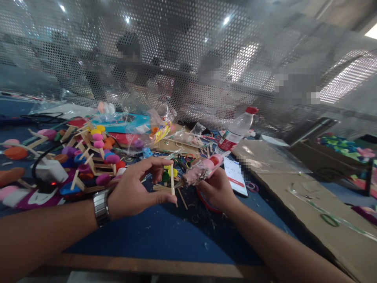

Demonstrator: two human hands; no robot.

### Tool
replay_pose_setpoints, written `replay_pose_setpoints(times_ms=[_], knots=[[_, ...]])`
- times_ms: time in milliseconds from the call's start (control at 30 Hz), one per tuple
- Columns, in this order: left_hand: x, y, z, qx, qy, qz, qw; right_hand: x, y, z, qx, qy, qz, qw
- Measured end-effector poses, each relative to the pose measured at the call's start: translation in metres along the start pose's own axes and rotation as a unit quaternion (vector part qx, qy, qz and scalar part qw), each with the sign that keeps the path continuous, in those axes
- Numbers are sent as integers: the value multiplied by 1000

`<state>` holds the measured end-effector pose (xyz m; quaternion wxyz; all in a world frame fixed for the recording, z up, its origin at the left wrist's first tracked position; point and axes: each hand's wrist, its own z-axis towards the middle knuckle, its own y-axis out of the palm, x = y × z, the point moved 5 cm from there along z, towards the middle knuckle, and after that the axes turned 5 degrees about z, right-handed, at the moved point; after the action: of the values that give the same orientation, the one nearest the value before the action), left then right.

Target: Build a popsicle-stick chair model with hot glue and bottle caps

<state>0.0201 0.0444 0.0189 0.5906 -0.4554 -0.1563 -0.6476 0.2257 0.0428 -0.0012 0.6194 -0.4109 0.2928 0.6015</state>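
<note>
My left hand (pixel 131 190) pinches a short wooden stick (pixel 172 177) upright between thumb and forefinger, over the near middle of the table. My right hand (pixel 219 189) is wrapped round a pink hot glue gun (pixel 203 169). Its grimy nozzle points left, close to the stick; whether they touch I cannot tell. Beneath the hands lie a few loose wooden sticks (pixel 182 198). A red round rim (pixel 209 205) shows partly under my right hand. Left of my left hand is a pile of wooden stick pieces with coloured discs (pixel 103 180).
A red-capped bottle (pixel 237 131) and a lit phone (pixel 235 177) stand and lie beyond my right hand. Cardboard (pixel 318 212) covers the right side. A white plug (pixel 51 171) with a cable sits at left. A perforated metal screen (pixel 176 59) rises behind the blue table (pixel 141 243).
</note>
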Motion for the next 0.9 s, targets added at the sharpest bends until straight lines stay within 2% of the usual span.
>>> replay_pose_setpoints(times_ms=[300,567,900], knots=[[0,0,-1,-7,10,3,1000,5,-2,-1,11,14,-33,999],[-1,1,-2,-20,6,15,1000,6,-1,-1,3,7,-11,1000],[1,1,-2,-16,3,11,1000,3,-2,0,44,32,-8,999]])
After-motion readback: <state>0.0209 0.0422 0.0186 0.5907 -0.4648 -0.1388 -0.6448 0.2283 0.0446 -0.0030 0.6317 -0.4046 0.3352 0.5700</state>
